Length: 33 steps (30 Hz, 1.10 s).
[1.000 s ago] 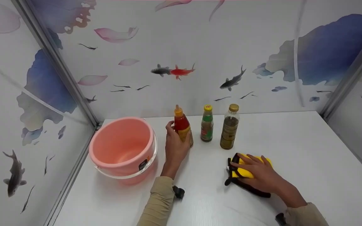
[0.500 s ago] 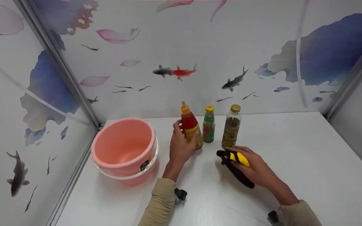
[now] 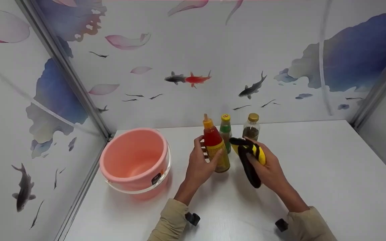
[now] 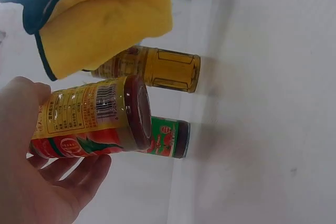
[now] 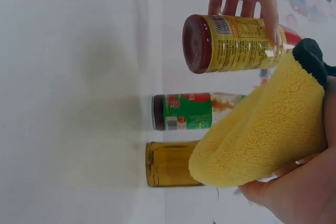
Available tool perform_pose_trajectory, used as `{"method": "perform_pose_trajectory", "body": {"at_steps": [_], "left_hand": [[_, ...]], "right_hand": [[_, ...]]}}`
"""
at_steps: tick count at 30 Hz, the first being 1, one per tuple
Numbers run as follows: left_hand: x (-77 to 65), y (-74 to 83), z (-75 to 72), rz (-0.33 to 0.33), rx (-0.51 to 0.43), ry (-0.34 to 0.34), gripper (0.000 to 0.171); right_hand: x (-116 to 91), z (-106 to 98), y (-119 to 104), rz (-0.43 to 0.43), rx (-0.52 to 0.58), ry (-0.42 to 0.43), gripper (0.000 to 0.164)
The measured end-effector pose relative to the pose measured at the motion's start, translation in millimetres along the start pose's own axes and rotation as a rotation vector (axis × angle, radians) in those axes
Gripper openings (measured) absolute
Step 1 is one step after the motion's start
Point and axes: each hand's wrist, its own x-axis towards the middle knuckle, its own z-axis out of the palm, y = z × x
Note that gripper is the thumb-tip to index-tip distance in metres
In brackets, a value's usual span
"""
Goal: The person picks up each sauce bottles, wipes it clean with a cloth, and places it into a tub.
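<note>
My left hand [image 3: 199, 165] grips a red sauce bottle [image 3: 217, 147] with a yellow label and an orange nozzle cap. The bottle leans slightly, its base raised off the table in both wrist views. My right hand [image 3: 271, 169] holds a folded yellow cloth [image 5: 257, 129] with black edging, close to the right of the sauce bottle. Behind them stand a small green-labelled bottle [image 3: 226, 129] with a yellow cap and a glass bottle of amber liquid [image 4: 176, 70] with a gold cap. Cloth and right hand hide the amber bottle's lower part in the head view.
A pink bucket [image 3: 134, 150] with a white handle [image 3: 139, 192] stands at the left of the white table [image 3: 320, 167]. Printed wall panels [image 3: 196, 40] enclose the table at the back and sides. A small black device [image 3: 193, 219] sits at the left sleeve.
My left hand has lifted the sauce bottle and brought it rightward and nearer. My right hand has picked the cloth up from the table and carried it left toward the bottle.
</note>
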Motion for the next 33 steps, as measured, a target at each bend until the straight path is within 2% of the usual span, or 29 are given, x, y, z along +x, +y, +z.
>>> {"method": "perform_pose_trajectory", "body": {"at_steps": [14, 21, 27, 33], "left_hand": [[-20.7, 9.1, 17.5, 0.094, -0.024, -0.201, 0.08], [-27.4, 15.6, 21.5, 0.182, -0.024, -0.293, 0.076], [-27.5, 18.9, 19.9, 0.195, -0.058, -0.292, 0.073], [-25.0, 20.5, 16.3, 0.177, -0.076, -0.259, 0.069]], "right_hand": [[12.7, 14.6, -10.1, -0.006, 0.135, 0.107, 0.043], [13.0, 17.6, -10.9, -0.027, 0.198, 0.097, 0.043], [9.4, 19.3, -10.9, 0.018, 0.201, 0.054, 0.034], [5.9, 22.4, -8.8, 0.062, 0.203, 0.01, 0.034]]}}
